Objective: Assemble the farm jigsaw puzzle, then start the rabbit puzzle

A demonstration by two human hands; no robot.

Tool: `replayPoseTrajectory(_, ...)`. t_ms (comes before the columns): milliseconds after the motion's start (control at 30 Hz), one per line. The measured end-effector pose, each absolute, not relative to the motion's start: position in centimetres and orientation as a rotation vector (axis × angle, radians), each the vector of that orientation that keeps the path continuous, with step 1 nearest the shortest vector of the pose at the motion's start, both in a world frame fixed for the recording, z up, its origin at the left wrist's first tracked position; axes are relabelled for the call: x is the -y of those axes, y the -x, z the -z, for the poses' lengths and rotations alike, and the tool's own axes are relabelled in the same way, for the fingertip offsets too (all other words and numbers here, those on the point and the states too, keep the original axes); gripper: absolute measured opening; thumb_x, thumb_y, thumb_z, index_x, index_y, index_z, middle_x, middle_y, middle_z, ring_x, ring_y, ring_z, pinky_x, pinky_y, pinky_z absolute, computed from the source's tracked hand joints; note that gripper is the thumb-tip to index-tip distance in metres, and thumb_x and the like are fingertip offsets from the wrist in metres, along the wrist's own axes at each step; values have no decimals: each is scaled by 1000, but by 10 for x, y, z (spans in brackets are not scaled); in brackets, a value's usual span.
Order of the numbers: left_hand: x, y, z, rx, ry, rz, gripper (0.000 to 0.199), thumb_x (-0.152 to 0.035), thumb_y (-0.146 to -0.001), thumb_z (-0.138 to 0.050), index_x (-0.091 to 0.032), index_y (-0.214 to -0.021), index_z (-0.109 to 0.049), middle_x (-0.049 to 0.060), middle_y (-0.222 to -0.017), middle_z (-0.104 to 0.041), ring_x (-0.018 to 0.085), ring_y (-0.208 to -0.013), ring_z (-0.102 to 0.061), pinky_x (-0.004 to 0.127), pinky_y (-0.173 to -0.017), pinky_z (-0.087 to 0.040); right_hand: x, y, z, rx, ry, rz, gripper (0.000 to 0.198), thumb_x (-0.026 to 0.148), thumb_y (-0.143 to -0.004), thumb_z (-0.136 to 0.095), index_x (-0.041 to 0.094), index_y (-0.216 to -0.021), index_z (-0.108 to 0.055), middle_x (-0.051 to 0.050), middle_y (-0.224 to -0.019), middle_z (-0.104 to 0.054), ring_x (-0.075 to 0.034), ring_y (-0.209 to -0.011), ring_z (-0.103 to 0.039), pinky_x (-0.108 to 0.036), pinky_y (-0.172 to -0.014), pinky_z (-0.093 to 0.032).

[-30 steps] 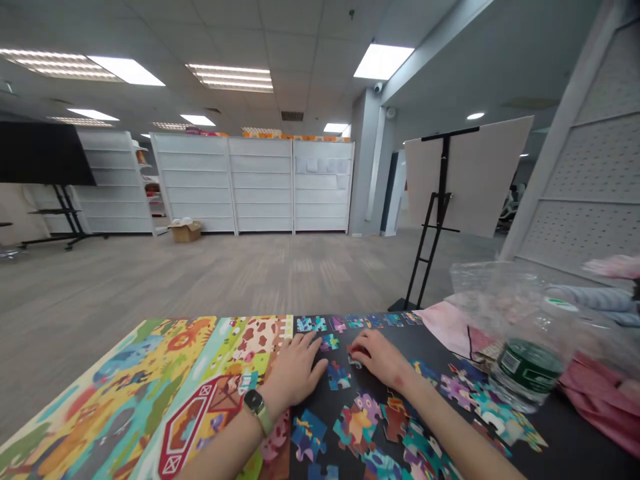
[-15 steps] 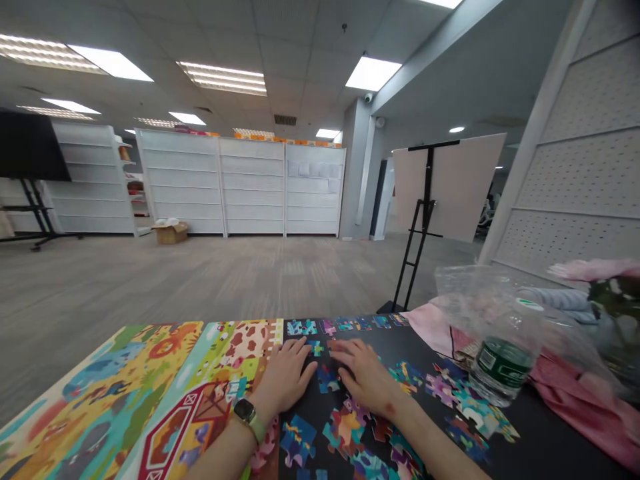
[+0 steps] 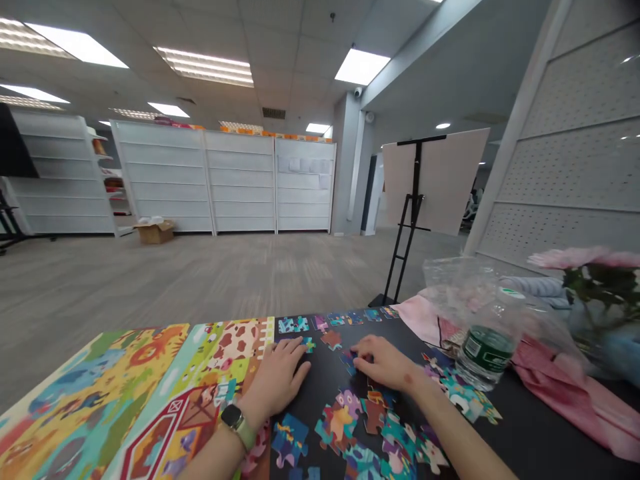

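My left hand [image 3: 281, 373], wearing a watch [image 3: 233, 417] on a pale green band, lies flat with fingers stretched out. It rests where the picture board meets the black table, its fingertips beside a small teal-green puzzle piece [image 3: 309, 345]. My right hand [image 3: 383, 362] has curled fingers, with thumb and forefinger at a dark blue puzzle piece [image 3: 349, 363] on the table. A reddish-brown puzzle piece [image 3: 331, 340] lies between the hands. Closer to me are joined pieces with an orange figure [image 3: 341, 421] and a loose blue piece [image 3: 290, 440].
On the left lies a colourful picture board [image 3: 165, 373] with animals and a barn. A row of puzzle pieces [image 3: 355, 318] lines the table's far edge. At right stand a water bottle [image 3: 487, 347], a clear plastic bag [image 3: 450, 277], pink cloth [image 3: 555, 387] and flowers [image 3: 595, 260].
My right hand has moved right and curled its fingers, and the dark blue piece has shifted right with it. The reddish-brown piece now shows. The view has turned slightly right; my left hand stays flat.
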State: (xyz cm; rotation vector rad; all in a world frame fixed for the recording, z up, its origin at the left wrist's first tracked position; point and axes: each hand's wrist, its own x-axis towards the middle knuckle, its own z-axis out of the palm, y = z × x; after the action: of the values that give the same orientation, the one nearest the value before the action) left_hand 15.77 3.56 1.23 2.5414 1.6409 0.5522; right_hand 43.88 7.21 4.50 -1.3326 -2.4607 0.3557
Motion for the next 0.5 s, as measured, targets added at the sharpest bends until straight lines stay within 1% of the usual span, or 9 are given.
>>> replayPoseTrajectory(67,-39,-169,-14,-1586,-2582,-543,40,-38,-106,-42,-25,-139,-60,9,-153,-53,31,-137,-48,51,-111,-37,-70,-439,-44,2462,1328,-339,23,27,-85,-59,24,-88,-82,-6,-115,-78,-25,-113,-66,-36,-99,-48)
replayPoseTrajectory(133,-43,-183,-14,-1522,-2624,-535,43,-39,-105,-44,-26,-144,-56,7,-154,-52,31,-136,-48,50,-109,-39,-69,-438,-43,2475,1331,-326,25,28,-83,-64,26,-99,-83,-5,-116,-76,-26,-113,-64,-36,-101,-47)
replayPoseTrajectory(167,-45,-190,-14,-1491,-2641,-532,45,-40,-104,-45,-27,-147,-53,6,-155,-52,31,-135,-49,50,-108,-39,-69,-439,-42,2483,1342,-320,26,30,-82,-65,27,-101,-83,-5,-116,-76,-26,-112,-64,-37,-101,-47)
replayPoseTrajectory(233,-46,-200,-13,-1445,-2661,-532,48,-44,-104,-45,-30,-150,-49,5,-156,-50,32,-133,-49,51,-107,-39,-72,-442,-41,2494,1379,-303,26,31,-84,-63,28,-99,-84,-6,-114,-75,-27,-110,-63,-39,-100,-47)
replayPoseTrajectory(300,-46,-204,-11,-1436,-2658,-541,46,-47,-105,-44,-31,-147,-52,5,-156,-51,32,-132,-50,53,-107,-38,-76,-447,-41,2490,1427,-279,28,31,-87,-59,27,-97,-85,-7,-114,-74,-27,-113,-62,-41,-101,-46)
replayPoseTrajectory(400,-44,-200,-10,-1465,-2633,-562,42,-46,-106,-41,-28,-139,-59,7,-152,-55,32,-132,-49,53,-107,-37,-82,-451,-37,2472,1488,-251,31,31,-90,-56,24,-103,-84,-11,-132,-67,-31,-131,-52,-44,-109,-42)
replayPoseTrajectory(500,-42,-194,-9,-1492,-2614,-559,40,-44,-106,-40,-25,-133,-61,8,-151,-56,31,-135,-47,52,-108,-36,-85,-449,-29,2454,1533,-249,40,35,-89,-59,23,-122,-77,-14,-152,-54,-36,-144,-38,-53,-114,-36)
